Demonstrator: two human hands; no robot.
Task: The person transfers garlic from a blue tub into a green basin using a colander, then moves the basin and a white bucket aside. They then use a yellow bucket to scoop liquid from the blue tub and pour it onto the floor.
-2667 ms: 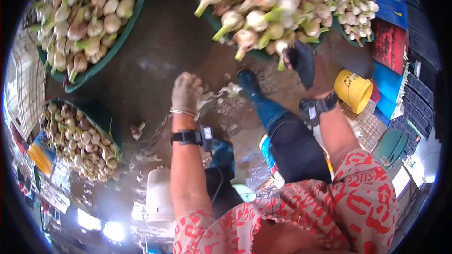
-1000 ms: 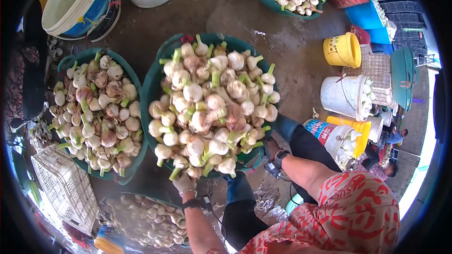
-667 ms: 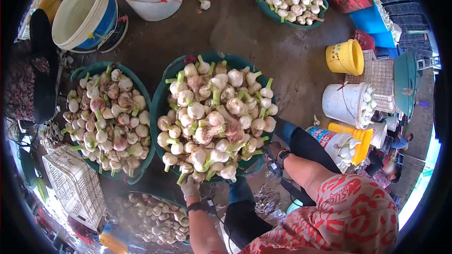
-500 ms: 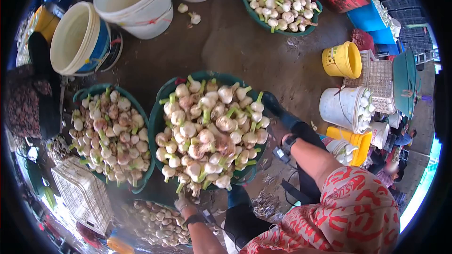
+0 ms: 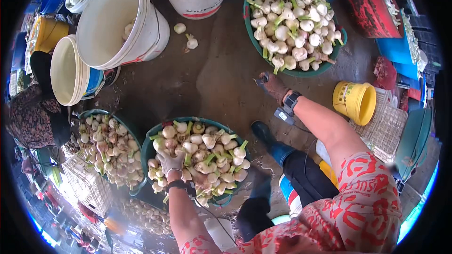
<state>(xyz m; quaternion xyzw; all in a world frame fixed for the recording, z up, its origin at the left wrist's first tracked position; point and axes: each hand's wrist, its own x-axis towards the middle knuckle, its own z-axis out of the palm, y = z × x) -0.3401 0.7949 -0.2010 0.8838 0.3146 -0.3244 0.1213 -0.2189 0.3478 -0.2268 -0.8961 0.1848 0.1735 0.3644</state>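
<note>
My left hand (image 5: pixel 171 162), in a pale glove, lies over garlic bulbs at the left side of a heaped green tub (image 5: pixel 147 146), its fingers apart on the bulbs. The garlic bulbs (image 5: pixel 209 167) have short green stem stubs. My right hand (image 5: pixel 274 87), in a brown glove, is stretched forward over the wet floor, short of a second green tub (image 5: pixel 248 33) full of garlic. Its fingers are curled, with a small tip sticking out on the left; I cannot tell what it holds.
Left of my tub stands another garlic tub (image 5: pixel 136 190), beside a white crate (image 5: pixel 84 183). White buckets (image 5: pixel 155 33) stand at the upper left, near two loose bulbs (image 5: pixel 191 41) on the floor. A yellow bucket (image 5: pixel 346 99) is at right. A person (image 5: pixel 33 113) sits at far left.
My left hand has moved from the tub's near rim onto the garlic. My right hand has left the tub's right side and reaches forward toward the far tub. The whole view has shifted.
</note>
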